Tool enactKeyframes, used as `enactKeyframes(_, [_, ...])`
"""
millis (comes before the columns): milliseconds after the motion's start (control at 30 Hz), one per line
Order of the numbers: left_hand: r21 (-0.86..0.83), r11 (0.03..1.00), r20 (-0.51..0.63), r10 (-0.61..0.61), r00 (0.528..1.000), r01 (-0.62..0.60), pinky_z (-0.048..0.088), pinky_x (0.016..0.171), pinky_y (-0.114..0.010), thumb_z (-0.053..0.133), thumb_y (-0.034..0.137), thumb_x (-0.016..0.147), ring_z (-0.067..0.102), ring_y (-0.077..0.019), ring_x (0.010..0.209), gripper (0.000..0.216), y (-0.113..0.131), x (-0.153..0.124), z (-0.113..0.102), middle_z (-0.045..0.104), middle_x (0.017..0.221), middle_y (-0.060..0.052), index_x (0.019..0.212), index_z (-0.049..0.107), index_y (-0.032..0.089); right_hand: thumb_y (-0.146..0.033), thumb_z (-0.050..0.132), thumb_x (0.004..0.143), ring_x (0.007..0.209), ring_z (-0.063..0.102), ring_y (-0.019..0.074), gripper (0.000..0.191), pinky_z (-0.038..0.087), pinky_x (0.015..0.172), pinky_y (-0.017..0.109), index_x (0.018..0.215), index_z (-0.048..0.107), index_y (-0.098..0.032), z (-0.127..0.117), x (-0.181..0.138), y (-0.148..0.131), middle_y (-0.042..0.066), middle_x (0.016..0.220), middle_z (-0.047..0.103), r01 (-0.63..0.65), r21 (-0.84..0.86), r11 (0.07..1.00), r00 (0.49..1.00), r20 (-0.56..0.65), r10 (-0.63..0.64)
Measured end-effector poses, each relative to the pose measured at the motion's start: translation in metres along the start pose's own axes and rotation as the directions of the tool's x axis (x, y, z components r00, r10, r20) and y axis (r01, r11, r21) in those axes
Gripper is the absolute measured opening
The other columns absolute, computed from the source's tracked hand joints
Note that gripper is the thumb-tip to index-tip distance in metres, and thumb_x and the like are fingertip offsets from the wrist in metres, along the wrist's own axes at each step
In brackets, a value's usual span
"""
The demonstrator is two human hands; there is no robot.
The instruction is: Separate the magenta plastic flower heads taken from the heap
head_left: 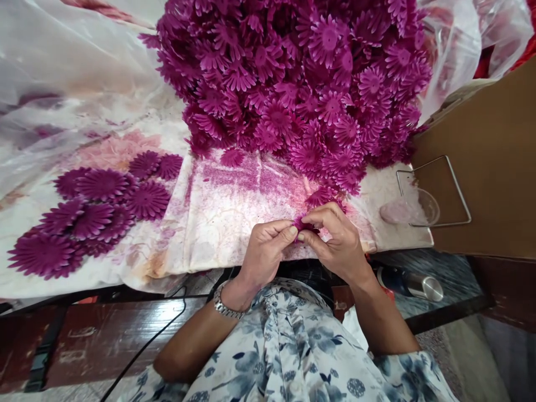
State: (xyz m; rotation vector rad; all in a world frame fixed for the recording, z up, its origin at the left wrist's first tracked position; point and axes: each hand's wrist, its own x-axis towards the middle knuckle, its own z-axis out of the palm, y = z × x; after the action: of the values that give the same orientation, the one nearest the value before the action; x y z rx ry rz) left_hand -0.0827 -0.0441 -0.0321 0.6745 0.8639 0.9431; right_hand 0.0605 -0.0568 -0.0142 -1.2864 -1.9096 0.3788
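Observation:
Between my two hands, at the table's front edge, is a small purple artificial flower (302,222). My left hand (270,244) pinches its left side between thumb and forefinger. On the other side my right hand (335,237) grips it with thumb and fingers, hiding part of the petals. Just beyond my right hand lie loose purple flower pieces (320,196). A large heap of purple flower pieces (288,95) fills the far side of the table. To the left, flatter and wider purple flowers (103,187) lie in an overlapping cluster.
A stained white cloth (234,223) covers the table. At the right, a clear cup (427,207) lies near a bent metal wire stand (457,187) and a cardboard box (486,167). Below sits a dark flask (412,285). Clear plastic sheeting (75,50) spreads at the upper left.

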Motion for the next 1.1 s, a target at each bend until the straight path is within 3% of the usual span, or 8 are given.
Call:
enactKeyframes(267, [0.016,1.000,0.033,-0.009,0.999,0.008,0.035,0.053,-0.023,0.075,0.035,0.066,0.041,-0.0084,0.052,0.025,-0.007,-0.003,-0.001,0.050,0.053,0.002,0.057,0.065,0.013,-0.012,0.058,0.082,0.069,0.059,0.0113,0.008,0.049,0.063,0.025,0.083,0.062,-0.018,0.005,-0.007,0.001,0.000,0.073,0.061,-0.001,-0.002,1.000,0.994,-0.111,0.001])
enactKeyframes(400, [0.027,1.000,-0.001,0.001,1.000,-0.001,0.038,0.052,-0.023,0.075,0.035,0.065,0.043,-0.0085,0.051,0.025,-0.007,-0.005,-0.001,0.053,0.053,0.002,0.058,0.065,0.013,-0.015,0.058,0.082,0.069,0.059,0.0113,0.007,0.047,0.063,0.025,0.082,0.063,-0.020,0.005,-0.009,0.003,0.000,0.074,0.062,-0.094,0.060,0.994,0.977,-0.188,0.104])
enactKeyframes(500, [-0.033,0.999,-0.070,0.009,0.997,-0.012,0.041,0.052,-0.022,0.078,0.034,0.060,0.045,-0.0079,0.049,0.024,0.000,-0.005,0.000,0.054,0.051,0.002,0.057,0.065,0.014,-0.017,0.057,0.083,0.067,0.057,0.0103,0.006,0.045,0.061,0.024,0.082,0.062,-0.020,-0.003,-0.008,0.015,-0.001,0.073,0.060,-0.166,0.148,0.975,0.900,-0.381,0.211])
enactKeyframes(600, [-0.067,0.998,-0.122,-0.001,0.992,-0.007,0.045,0.054,-0.023,0.079,0.035,0.057,0.052,-0.0099,0.053,0.024,0.006,-0.004,0.000,0.059,0.055,0.001,0.063,0.068,0.014,-0.018,0.056,0.084,0.066,0.056,0.0106,0.007,0.045,0.061,0.024,0.084,0.063,-0.019,-0.018,-0.005,0.035,0.000,0.074,0.059,-0.197,0.006,0.980,0.823,-0.543,0.168])
enactKeyframes(733, [-0.005,1.000,-0.091,0.015,0.996,-0.015,0.042,0.054,-0.020,0.077,0.034,0.063,0.048,-0.0076,0.054,0.022,0.005,0.000,-0.002,0.056,0.058,0.002,0.065,0.067,0.014,-0.016,0.052,0.085,0.078,0.059,0.0158,0.016,0.050,0.074,0.030,0.090,0.067,-0.016,-0.028,-0.002,0.055,0.006,0.079,0.063,-0.145,-0.422,0.895,0.928,-0.371,-0.025])
enactKeyframes(833, [0.007,0.998,-0.085,0.058,0.995,-0.058,0.039,0.057,-0.019,0.073,0.033,0.068,0.046,-0.0075,0.059,0.021,0.000,0.003,-0.003,0.053,0.061,0.002,0.063,0.066,0.014,-0.018,0.051,0.086,0.084,0.060,0.0187,0.021,0.051,0.077,0.034,0.100,0.067,-0.015,-0.027,-0.004,0.057,0.010,0.085,0.065,-0.109,-0.542,0.833,0.959,-0.277,-0.055])
enactKeyframes(1000, [0.015,0.988,-0.074,0.157,0.985,-0.156,0.038,0.067,-0.018,0.070,0.027,0.072,0.044,-0.0081,0.069,0.014,-0.004,0.006,-0.002,0.050,0.070,0.002,0.065,0.066,0.015,-0.017,0.054,0.084,0.079,0.060,0.0163,0.018,0.052,0.074,0.032,0.097,0.067,-0.019,-0.026,-0.006,0.033,0.006,0.082,0.064,-0.081,-0.408,0.909,0.942,-0.330,-0.064])
enactKeyframes(1100, [-0.019,0.994,-0.053,0.103,0.993,-0.104,0.036,0.063,-0.019,0.069,0.028,0.073,0.040,-0.0080,0.062,0.017,-0.004,0.006,0.001,0.044,0.061,0.003,0.063,0.064,0.015,-0.021,0.059,0.083,0.081,0.061,0.0154,0.015,0.052,0.074,0.030,0.097,0.065,-0.018,-0.019,-0.004,0.011,0.006,0.085,0.064,-0.018,-0.217,0.976,0.982,-0.186,-0.023])
